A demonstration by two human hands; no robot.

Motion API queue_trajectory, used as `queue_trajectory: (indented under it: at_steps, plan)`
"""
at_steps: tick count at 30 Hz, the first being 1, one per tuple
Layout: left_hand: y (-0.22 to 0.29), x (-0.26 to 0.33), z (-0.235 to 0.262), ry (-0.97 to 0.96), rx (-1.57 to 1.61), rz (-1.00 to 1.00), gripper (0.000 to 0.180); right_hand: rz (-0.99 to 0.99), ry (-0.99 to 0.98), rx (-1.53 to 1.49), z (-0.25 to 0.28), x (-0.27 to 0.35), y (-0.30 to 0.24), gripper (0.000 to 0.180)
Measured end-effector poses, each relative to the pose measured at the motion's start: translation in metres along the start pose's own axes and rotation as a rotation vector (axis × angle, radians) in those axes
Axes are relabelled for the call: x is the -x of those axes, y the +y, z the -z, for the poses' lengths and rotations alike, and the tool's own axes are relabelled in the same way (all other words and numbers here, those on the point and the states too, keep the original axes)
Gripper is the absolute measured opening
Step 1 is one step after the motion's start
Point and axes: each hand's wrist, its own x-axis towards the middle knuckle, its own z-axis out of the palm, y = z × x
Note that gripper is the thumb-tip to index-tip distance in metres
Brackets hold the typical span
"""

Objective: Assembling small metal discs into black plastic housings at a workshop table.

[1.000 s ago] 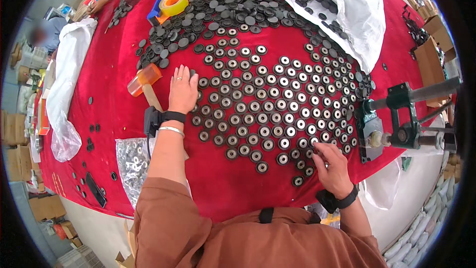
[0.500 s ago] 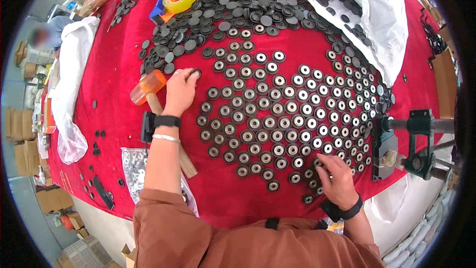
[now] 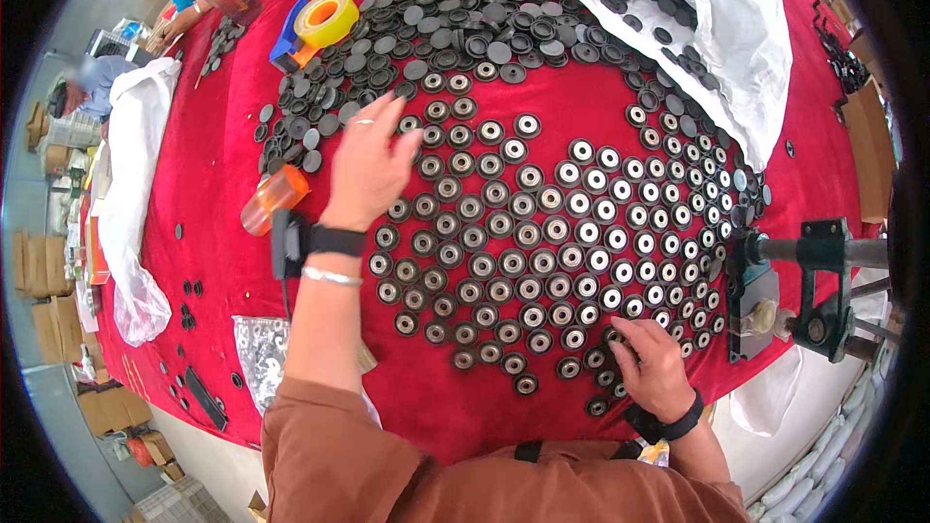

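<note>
My left hand (image 3: 373, 167) reaches over the red cloth at the left edge of the laid-out pieces. Its fingers stretch toward the loose black caps (image 3: 441, 39), the thumb apart, with nothing visible between them. My right hand (image 3: 655, 363) is at the near right of the rows, thumb and index finger closed around a black cap with a metal ring (image 3: 613, 335), partly hidden by the fingers. Many similar ringed caps (image 3: 557, 229) lie flat between my hands. Beside my left wrist rests a mallet with an orange translucent head (image 3: 275, 199); my forearm hides most of its handle.
A yellow tape roll on a blue dispenser (image 3: 325, 19) stands at the far left. A white sack (image 3: 736, 29) spills caps at the far right. A dark green metal press (image 3: 823, 281) stands on the right. A clear bag (image 3: 260, 349) lies near my left forearm. Other people sit far left.
My left hand has moved away from me toward the loose caps and its fingers have opened; the black cap it held is no longer visible there. My right hand keeps its pinch. The view has shifted slightly.
</note>
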Motion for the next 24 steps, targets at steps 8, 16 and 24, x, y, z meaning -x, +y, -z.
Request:
queue_trajectory:
  at_steps: [8, 16, 24]
  plan:
    - [0.007, -0.016, -0.050, -0.236, -0.217, -0.134, 0.052, -0.024, -0.001, 0.017, 0.012, -0.003, -0.010, 0.029]
    - [0.024, 0.019, -0.042, -0.256, -0.149, -0.164, 0.052, 0.010, 0.021, 0.011, 0.008, -0.013, -0.017, 0.030]
    - [0.068, 0.079, -0.017, -0.353, -0.114, -0.088, 0.056, 0.026, 0.017, 0.027, 0.006, -0.007, -0.017, 0.030]
